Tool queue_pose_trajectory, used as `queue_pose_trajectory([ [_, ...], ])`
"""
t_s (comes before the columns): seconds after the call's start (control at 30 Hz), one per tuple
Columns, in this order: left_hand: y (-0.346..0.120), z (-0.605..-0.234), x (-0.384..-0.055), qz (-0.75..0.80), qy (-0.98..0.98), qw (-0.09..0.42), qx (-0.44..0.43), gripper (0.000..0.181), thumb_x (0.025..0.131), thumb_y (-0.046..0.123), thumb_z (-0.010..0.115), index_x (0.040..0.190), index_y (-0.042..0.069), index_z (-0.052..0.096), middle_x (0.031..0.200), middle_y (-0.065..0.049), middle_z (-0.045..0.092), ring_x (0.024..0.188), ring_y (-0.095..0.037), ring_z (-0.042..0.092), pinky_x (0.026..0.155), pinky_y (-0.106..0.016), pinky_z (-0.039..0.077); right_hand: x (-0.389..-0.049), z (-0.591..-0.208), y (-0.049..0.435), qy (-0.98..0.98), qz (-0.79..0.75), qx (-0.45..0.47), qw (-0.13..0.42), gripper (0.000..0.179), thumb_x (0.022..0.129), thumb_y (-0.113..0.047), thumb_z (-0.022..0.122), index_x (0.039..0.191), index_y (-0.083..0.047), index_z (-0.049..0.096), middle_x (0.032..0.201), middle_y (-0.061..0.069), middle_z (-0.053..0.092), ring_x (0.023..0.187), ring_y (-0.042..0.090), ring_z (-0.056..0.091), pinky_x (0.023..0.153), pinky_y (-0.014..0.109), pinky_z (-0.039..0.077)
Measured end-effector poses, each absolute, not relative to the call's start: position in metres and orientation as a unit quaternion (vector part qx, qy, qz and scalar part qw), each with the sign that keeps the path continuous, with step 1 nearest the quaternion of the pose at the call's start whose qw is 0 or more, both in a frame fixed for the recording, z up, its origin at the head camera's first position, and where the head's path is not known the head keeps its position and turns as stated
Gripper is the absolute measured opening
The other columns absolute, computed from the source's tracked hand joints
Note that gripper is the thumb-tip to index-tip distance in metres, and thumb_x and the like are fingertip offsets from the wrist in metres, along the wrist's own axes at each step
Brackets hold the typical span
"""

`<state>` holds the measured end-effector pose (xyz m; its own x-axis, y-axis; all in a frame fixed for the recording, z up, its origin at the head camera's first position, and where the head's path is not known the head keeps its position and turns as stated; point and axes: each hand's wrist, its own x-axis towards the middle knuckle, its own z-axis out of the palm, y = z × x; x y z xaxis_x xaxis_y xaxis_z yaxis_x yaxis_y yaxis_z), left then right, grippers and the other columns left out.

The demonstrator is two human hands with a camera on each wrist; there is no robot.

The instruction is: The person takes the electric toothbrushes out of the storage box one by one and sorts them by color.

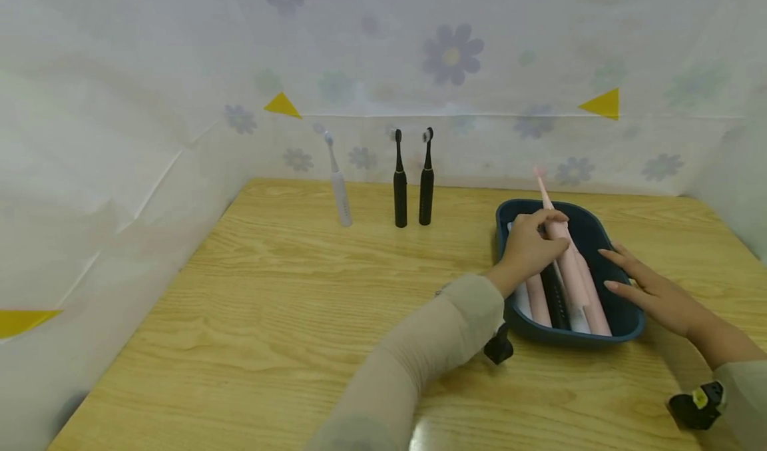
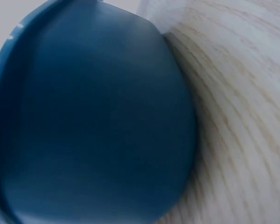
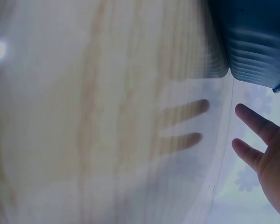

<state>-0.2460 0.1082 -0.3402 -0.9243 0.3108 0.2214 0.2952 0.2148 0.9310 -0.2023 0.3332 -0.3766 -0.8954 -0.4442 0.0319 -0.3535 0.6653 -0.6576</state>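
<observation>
In the head view, my left hand [image 1: 527,246] reaches into a dark blue bin [image 1: 636,330] and pinches a pink electric toothbrush [image 1: 569,268] between thumb and fingers. Its brush head points up past the bin's far rim. Beside it lie a black electric toothbrush [image 1: 554,298] and more pink handles [image 1: 537,302]. My right hand [image 1: 665,299] rests at the bin's right rim, fingers spread and loosely extended. The bin's outer wall [image 2: 98,116] fills most of the left wrist view. The right wrist view has part of my right hand [image 3: 276,170] near the bin [image 3: 259,46].
Toward the back of the wooden table [image 1: 269,291] stand a white electric toothbrush [image 1: 340,198] and two black ones, a left one [image 1: 400,198] and a right one [image 1: 426,196]. Behind them hangs a flower-patterned sheet [image 1: 383,51] with yellow triangles.
</observation>
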Motion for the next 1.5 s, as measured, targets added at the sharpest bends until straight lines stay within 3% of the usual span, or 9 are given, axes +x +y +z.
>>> queue_pose_trajectory([
  [0.23,0.095,-0.334,-0.246,0.624,0.748,-0.006,0.226,0.029,0.081,0.01,0.059,0.11,0.016,0.056,0.111,0.005,0.046,0.069,0.0,0.053,0.052,-0.015,0.045,-0.203,-0.378,0.334,0.911,-0.345,-0.218,0.063,0.058,0.092,-0.013,0.039,0.14,-0.014,0.006,0.141,0.012,-0.012,0.121,0.046,-0.005,0.076,0.069,0.015],
  [0.53,0.07,-0.327,-0.24,0.685,0.691,-0.003,0.232,0.034,0.081,0.007,0.059,0.113,0.015,0.055,0.115,0.009,0.045,0.075,-0.002,0.052,0.055,-0.02,0.047,-0.201,-0.379,0.333,0.913,-0.341,-0.219,0.053,0.058,0.092,-0.013,0.039,0.14,-0.015,0.007,0.141,0.009,-0.012,0.123,0.039,-0.007,0.077,0.07,0.013],
  [0.8,0.043,-0.305,-0.223,0.744,0.629,0.02,0.224,0.04,0.079,-0.005,0.057,0.117,0.003,0.049,0.107,0.001,0.046,0.079,-0.009,0.052,0.059,-0.021,0.047,-0.202,-0.378,0.333,0.918,-0.331,-0.211,0.053,0.057,0.092,-0.017,0.04,0.14,-0.015,0.007,0.141,0.011,-0.011,0.122,0.045,-0.003,0.077,0.07,0.014],
  [1.33,-0.006,-0.309,-0.222,0.742,0.623,-0.006,0.248,0.052,0.077,-0.008,0.057,0.123,0.008,0.04,0.113,-0.009,0.047,0.083,-0.015,0.053,0.07,-0.028,0.047,-0.201,-0.375,0.331,0.918,-0.334,-0.207,0.06,0.058,0.093,-0.019,0.039,0.14,-0.014,0.006,0.141,0.015,-0.011,0.122,0.046,-0.003,0.078,0.07,0.013],
  [1.5,-0.021,-0.31,-0.221,0.743,0.615,-0.014,0.263,0.053,0.077,-0.01,0.056,0.123,0.006,0.035,0.112,-0.016,0.046,0.084,-0.018,0.053,0.071,-0.031,0.047,-0.199,-0.373,0.329,0.916,-0.338,-0.207,0.059,0.057,0.093,-0.018,0.038,0.14,-0.012,0.006,0.141,0.016,-0.011,0.122,0.044,-0.006,0.078,0.07,0.011],
])
